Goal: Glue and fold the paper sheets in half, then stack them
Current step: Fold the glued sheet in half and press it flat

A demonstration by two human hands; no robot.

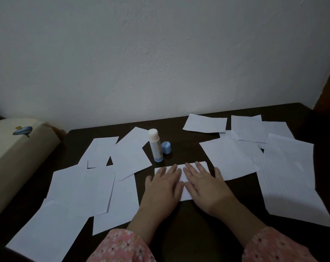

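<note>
The folded sheet (181,181) is pressed flat under both open palms, left hand (163,183) and right hand (203,183). Uneven pressure could skew the edges; the uncapped glue stick (155,145) at twelve o'clock may dry.

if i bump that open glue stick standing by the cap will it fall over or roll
Probably tips easily: the glue stick stands upright, tall and narrow on a small base. Being round, it would likely roll on the dark table, perhaps into its loose cap.

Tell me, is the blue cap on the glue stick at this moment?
No, the blue cap stands on the table beside the upright, open glue stick.
</note>
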